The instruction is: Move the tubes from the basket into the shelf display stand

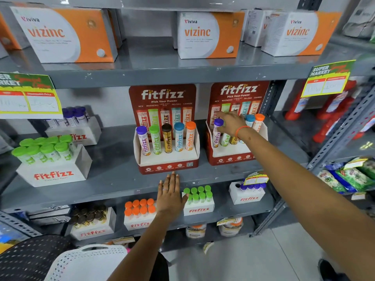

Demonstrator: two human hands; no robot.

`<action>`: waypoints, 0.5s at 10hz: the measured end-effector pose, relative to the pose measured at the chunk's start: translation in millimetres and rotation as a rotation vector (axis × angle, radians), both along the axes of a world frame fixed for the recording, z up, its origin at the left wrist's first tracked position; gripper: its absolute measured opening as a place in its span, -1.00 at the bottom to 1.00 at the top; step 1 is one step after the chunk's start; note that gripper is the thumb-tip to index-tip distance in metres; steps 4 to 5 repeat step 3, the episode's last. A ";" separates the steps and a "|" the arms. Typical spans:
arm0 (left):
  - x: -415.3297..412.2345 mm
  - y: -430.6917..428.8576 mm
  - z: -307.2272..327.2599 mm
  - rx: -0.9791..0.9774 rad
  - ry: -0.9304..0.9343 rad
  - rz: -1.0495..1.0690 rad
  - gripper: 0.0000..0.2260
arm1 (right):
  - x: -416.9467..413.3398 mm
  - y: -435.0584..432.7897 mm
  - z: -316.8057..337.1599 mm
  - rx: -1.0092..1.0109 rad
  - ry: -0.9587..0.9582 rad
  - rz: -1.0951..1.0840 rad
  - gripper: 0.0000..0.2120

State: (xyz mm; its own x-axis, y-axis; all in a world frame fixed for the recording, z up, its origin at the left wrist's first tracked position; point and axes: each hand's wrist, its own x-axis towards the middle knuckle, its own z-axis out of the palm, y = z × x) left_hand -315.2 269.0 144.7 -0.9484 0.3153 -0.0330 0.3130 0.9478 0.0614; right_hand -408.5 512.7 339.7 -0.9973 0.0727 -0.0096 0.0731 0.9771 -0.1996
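**Right hand closed on a tube in the right display stand; left hand flat and empty**

Right hand [230,123] reaches into the right display stand [233,157] with fingers curled over the tops of the middle tubes. It appears closed around one of them, most likely the green-labelled tube [225,139], whose cap is hidden under the palm; exact contact cannot be confirmed. An orange band sits on that wrist.

Left hand [170,196] is spread flat, fingers extended toward the shelf edge [121,187], holding nothing, just below the left display stand [168,165].

Tube orientation: all tubes in both stands have their long axis near vertical, caps up, leaning slightly back against the printed card. Right stand, left to right: purple-capped tube [217,134], green-labelled tube, a gold-labelled one partly hidden by the wrist, then blue cap [250,118] and orange cap [260,117]. Left stand holds five: purple, green, dark brown, blue, orange.

White perforated basket [89,262] sits low at the bottom left of view, well apart from both stands; contents not visible
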 end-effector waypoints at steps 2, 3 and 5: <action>-16.5 2.7 60.5 0.263 -0.294 0.028 -0.59 | 50.2 -54.7 -21.2 0.034 0.487 0.015 -0.67; -20.5 0.8 120.3 0.303 -0.168 -0.022 -0.71 | 71.4 -84.9 -9.3 -0.014 0.062 0.165 -0.76; -20.5 0.8 120.3 0.303 -0.168 -0.022 -0.71 | 71.4 -84.9 -9.3 -0.014 0.062 0.165 -0.76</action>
